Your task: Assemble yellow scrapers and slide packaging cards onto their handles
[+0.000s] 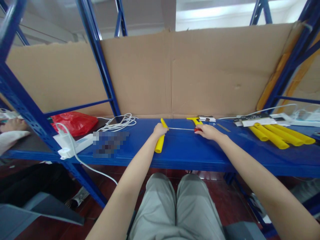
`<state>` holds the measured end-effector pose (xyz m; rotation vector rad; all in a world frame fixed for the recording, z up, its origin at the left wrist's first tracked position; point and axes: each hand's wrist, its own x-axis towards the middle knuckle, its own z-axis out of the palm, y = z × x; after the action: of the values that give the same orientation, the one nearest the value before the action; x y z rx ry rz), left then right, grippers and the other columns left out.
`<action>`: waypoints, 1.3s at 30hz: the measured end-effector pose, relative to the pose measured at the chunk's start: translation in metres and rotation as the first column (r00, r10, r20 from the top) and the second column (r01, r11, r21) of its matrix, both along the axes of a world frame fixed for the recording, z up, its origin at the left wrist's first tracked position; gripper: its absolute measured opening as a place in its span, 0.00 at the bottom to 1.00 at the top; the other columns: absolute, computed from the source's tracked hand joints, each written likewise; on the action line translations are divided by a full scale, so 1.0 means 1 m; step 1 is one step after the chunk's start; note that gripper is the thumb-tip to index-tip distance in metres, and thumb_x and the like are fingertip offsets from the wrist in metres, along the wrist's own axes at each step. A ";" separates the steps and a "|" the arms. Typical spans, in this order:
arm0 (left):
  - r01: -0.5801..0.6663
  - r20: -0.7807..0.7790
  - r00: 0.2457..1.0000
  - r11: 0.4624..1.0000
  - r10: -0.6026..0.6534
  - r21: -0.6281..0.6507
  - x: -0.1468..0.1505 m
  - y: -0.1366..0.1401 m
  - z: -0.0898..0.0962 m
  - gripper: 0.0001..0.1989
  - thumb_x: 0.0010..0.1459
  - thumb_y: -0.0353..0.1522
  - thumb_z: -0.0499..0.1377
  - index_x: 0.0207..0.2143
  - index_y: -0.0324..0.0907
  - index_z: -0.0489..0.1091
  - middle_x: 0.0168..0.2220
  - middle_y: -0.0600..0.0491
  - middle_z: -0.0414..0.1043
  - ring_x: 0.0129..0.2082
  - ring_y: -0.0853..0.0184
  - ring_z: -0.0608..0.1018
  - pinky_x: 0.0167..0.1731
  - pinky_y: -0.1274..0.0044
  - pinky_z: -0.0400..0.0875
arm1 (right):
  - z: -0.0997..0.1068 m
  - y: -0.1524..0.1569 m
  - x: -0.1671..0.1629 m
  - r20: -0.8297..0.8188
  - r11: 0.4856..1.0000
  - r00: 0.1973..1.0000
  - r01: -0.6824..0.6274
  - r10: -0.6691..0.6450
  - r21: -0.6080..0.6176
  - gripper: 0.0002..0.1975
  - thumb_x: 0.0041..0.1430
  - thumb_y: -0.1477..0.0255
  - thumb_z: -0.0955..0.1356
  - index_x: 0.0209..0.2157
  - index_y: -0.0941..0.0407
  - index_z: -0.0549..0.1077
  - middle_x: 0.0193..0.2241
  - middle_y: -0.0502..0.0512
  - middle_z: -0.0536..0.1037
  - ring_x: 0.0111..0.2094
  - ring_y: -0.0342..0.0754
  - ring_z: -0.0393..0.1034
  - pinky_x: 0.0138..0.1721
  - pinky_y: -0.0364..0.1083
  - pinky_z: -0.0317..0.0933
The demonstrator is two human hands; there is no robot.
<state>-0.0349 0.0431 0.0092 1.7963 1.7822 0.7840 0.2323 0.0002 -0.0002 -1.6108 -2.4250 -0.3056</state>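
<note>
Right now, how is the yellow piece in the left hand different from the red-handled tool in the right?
The yellow piece is thick, while the red-handled tool has a thin, pale shaft. The yellow piece slants toward the person; the red-handled tool's shaft lies sideways. Both are held: one by the left hand, one by the right hand.

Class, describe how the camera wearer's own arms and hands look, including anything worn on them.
The left hand and right hand are ungloved; no watch or bracelet shows, and rings are too small to judge. The left forearm and right forearm are bare, with no sleeve in view.
</note>
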 end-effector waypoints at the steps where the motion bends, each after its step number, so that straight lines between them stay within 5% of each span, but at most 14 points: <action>1: 0.002 0.021 1.000 1.000 -0.002 -0.011 0.000 0.001 -0.001 0.05 0.53 0.27 0.62 0.32 0.31 0.73 0.30 0.43 0.77 0.25 0.66 0.78 0.25 0.78 0.68 | 0.000 0.000 0.001 -0.003 1.000 1.000 -0.003 0.003 -0.004 0.09 0.63 0.68 0.62 0.40 0.55 0.72 0.40 0.60 0.79 0.39 0.53 0.74 0.39 0.46 0.62; 11: 0.148 0.308 0.942 0.988 -0.130 -0.035 -0.002 -0.003 -0.003 0.05 0.52 0.24 0.61 0.24 0.34 0.70 0.17 0.57 0.66 0.15 0.74 0.67 0.21 0.80 0.64 | -0.002 -0.003 0.007 -0.015 0.999 1.000 0.014 -0.013 0.034 0.11 0.63 0.69 0.62 0.43 0.56 0.73 0.45 0.62 0.78 0.44 0.53 0.73 0.43 0.47 0.64; 21: 0.234 0.220 0.949 0.972 -0.225 -0.018 -0.001 -0.004 -0.005 0.03 0.48 0.22 0.59 0.25 0.35 0.71 0.19 0.55 0.68 0.18 0.72 0.69 0.23 0.79 0.65 | 0.001 -0.010 0.001 0.005 0.987 0.995 0.095 -0.096 0.130 0.09 0.62 0.68 0.64 0.42 0.56 0.71 0.37 0.60 0.79 0.38 0.52 0.74 0.34 0.45 0.61; 39: 0.167 0.274 0.949 0.986 -0.157 -0.013 0.000 -0.006 -0.003 0.04 0.49 0.21 0.57 0.26 0.35 0.71 0.20 0.54 0.71 0.18 0.73 0.69 0.23 0.81 0.65 | -0.003 0.002 0.010 -0.052 0.999 0.999 0.000 -0.003 -0.047 0.11 0.61 0.70 0.64 0.38 0.58 0.77 0.41 0.63 0.80 0.42 0.54 0.74 0.44 0.48 0.65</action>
<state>-0.0348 0.0371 0.0061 1.6941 1.4441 0.8779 0.2424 0.0020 -0.0033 -1.6189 -2.4096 -0.2056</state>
